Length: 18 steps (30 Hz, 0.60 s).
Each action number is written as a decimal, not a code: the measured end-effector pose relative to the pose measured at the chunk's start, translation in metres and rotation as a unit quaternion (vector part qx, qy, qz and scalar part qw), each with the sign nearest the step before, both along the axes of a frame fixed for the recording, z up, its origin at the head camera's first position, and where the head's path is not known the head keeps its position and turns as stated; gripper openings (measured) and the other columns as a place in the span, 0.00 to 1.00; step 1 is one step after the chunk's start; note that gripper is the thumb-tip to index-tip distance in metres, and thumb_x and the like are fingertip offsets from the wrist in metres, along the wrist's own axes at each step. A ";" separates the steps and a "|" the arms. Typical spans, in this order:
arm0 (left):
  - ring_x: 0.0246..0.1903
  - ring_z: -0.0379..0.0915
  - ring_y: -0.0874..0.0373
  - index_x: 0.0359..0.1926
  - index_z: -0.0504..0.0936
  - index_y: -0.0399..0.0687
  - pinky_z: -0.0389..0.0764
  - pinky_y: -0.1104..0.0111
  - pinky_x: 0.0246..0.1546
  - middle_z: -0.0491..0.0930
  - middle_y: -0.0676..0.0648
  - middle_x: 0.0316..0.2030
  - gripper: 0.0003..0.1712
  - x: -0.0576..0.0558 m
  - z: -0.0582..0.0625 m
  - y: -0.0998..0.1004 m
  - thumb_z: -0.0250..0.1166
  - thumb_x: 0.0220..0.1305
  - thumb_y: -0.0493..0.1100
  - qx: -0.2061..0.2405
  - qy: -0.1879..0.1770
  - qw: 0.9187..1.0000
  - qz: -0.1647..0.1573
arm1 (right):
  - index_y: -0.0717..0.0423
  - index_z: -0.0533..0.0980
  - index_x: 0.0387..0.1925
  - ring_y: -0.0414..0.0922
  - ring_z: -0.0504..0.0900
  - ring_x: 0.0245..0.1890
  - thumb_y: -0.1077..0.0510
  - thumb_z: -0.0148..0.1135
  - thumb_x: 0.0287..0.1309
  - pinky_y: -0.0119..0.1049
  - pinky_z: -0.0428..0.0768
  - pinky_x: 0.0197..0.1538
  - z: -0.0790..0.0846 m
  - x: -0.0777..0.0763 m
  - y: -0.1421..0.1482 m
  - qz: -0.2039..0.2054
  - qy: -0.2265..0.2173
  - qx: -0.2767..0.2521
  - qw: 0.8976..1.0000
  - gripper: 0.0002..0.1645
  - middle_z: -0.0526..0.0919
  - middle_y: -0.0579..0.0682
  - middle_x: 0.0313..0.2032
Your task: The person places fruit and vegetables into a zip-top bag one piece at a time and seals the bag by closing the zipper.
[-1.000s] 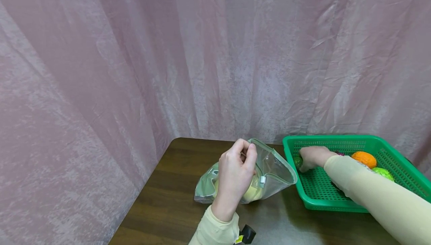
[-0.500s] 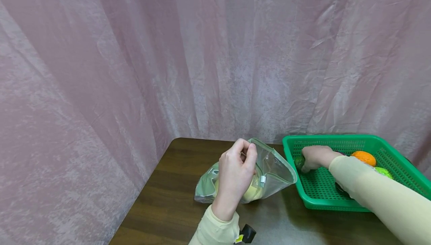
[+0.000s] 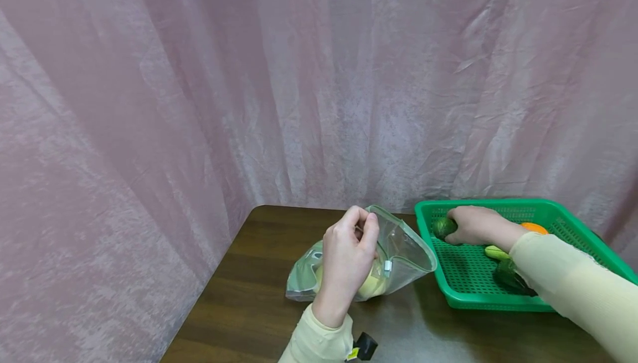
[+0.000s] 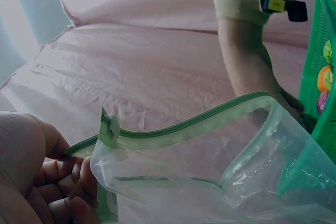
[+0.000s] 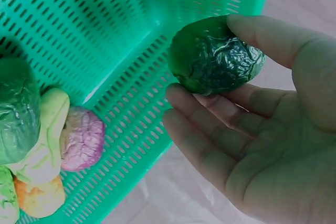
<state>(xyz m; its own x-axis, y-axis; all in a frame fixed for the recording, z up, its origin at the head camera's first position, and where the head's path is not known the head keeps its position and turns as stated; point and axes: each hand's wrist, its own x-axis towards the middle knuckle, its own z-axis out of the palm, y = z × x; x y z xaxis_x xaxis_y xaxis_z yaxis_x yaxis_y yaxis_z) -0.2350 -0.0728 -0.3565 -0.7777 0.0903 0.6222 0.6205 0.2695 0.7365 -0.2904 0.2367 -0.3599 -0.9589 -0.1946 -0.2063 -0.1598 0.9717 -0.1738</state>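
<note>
Green avocado-like fruit [image 3: 444, 229] is inside the basket [image 3: 498, 301], near its left wall, in the head view, gripped by the right hand [image 3: 476, 225]. Compared with half a second ago, hand and fruit sit a little higher, and the forearm has swung so that a yellow-green squash-like piece [image 3: 496, 252] and a dark green pepper-like piece [image 3: 507, 274] now show while the orange piece [image 3: 535, 228] is more covered. I judge that the picking-up has only just begun, with the fruit not yet out of the basket. The left hand [image 3: 349, 252] has not shifted noticeably: thumb and fingers pinch the rim of the clear zip bag [image 3: 411, 252], which has pale yellow contents [image 3: 375, 285]. From the left wrist, the bag's mouth gapes within its green zip edge [image 4: 194, 121], an opening the head view shows only from the side. Only the right wrist view shows the hold plainly: thumb on one side of the fruit, fingertips on the other; it also reveals a purple piece [image 5: 84, 139]. Whether the fruit clears the basket floor, I cannot tell.
</note>
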 end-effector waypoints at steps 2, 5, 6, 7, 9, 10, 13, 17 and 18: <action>0.13 0.75 0.71 0.30 0.80 0.53 0.78 0.69 0.20 0.74 0.60 0.16 0.15 0.000 0.000 0.000 0.62 0.79 0.38 0.000 0.000 1.000 0.001 | 0.76 0.78 0.63 0.57 0.85 0.46 0.48 0.76 0.65 0.54 0.84 0.45 0.005 0.005 -0.001 0.001 0.011 -0.003 1.000 0.40 0.84 0.71 0.58; 0.13 0.75 0.71 0.30 0.80 0.53 0.78 0.69 0.20 0.74 0.60 0.16 0.15 0.000 0.000 0.000 0.62 0.79 0.38 -0.001 -0.001 1.000 0.003 | 0.75 0.77 0.64 0.62 0.86 0.50 0.45 0.77 0.65 0.58 0.85 0.49 0.010 0.012 -0.002 -0.001 0.024 -0.008 1.000 0.42 0.84 0.71 0.59; 0.13 0.75 0.71 0.30 0.80 0.53 0.78 0.69 0.20 0.74 0.60 0.16 0.15 0.000 0.000 0.000 0.62 0.79 0.38 -0.001 -0.002 1.000 0.004 | 0.75 0.77 0.65 0.64 0.86 0.52 0.44 0.76 0.65 0.61 0.85 0.50 0.012 0.014 -0.003 -0.001 0.029 -0.010 1.000 0.43 0.84 0.71 0.60; 0.13 0.75 0.71 0.30 0.80 0.53 0.78 0.69 0.20 0.74 0.60 0.16 0.15 0.000 0.000 0.000 0.62 0.79 0.39 0.000 -0.002 1.000 0.004 | 0.75 0.77 0.65 0.66 0.86 0.55 0.43 0.76 0.65 0.63 0.85 0.52 0.013 0.016 -0.003 -0.001 0.036 -0.012 0.999 0.44 0.84 0.71 0.60; 0.13 0.74 0.71 0.30 0.80 0.53 0.78 0.69 0.20 0.74 0.60 0.16 0.15 0.000 0.000 0.000 0.62 0.79 0.39 -0.001 -0.002 1.000 0.005 | 0.73 0.78 0.66 0.67 0.85 0.57 0.41 0.76 0.64 0.64 0.85 0.53 0.015 0.022 -0.003 -0.002 0.050 -0.021 0.999 0.44 0.84 0.70 0.61; 0.13 0.74 0.71 0.30 0.80 0.53 0.78 0.69 0.20 0.74 0.60 0.16 0.15 0.000 -0.001 0.000 0.62 0.79 0.39 -0.001 -0.002 1.000 0.005 | 0.73 0.78 0.65 0.66 0.85 0.56 0.41 0.77 0.64 0.64 0.85 0.52 0.015 0.024 -0.003 -0.001 0.057 -0.028 0.998 0.44 0.85 0.69 0.59; 0.13 0.74 0.71 0.29 0.80 0.53 0.78 0.69 0.20 0.74 0.60 0.16 0.15 0.000 -0.001 0.000 0.62 0.79 0.39 -0.001 -0.003 1.000 0.005 | 0.68 0.80 0.64 0.59 0.87 0.49 0.40 0.77 0.63 0.60 0.85 0.47 0.017 0.031 -0.002 0.001 0.082 -0.048 0.995 0.42 0.88 0.62 0.54; 0.13 0.74 0.71 0.29 0.80 0.53 0.78 0.69 0.19 0.74 0.61 0.16 0.15 0.000 0.000 0.000 0.62 0.79 0.38 -0.002 -0.003 1.000 0.003 | 0.62 0.81 0.64 0.50 0.85 0.41 0.38 0.78 0.62 0.53 0.83 0.40 0.018 0.038 -0.003 -0.006 0.101 -0.072 0.992 0.40 0.88 0.53 0.47; 0.13 0.74 0.71 0.29 0.80 0.53 0.77 0.69 0.19 0.74 0.61 0.16 0.15 0.000 -0.001 0.000 0.62 0.79 0.38 -0.002 -0.003 1.000 0.002 | 0.62 0.80 0.64 0.49 0.85 0.40 0.38 0.78 0.62 0.51 0.82 0.39 0.019 0.040 -0.003 -0.009 0.104 -0.078 0.992 0.40 0.88 0.52 0.47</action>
<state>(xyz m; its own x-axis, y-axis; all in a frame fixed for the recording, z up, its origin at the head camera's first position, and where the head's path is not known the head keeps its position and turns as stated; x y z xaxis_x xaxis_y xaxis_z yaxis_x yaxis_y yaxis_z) -0.2352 -0.0730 -0.3570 -0.7819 0.0897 0.6169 0.6148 0.2750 0.7392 -0.2501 0.2338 -0.3411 -0.9812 -0.1914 0.0268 -0.1909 0.9387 -0.2871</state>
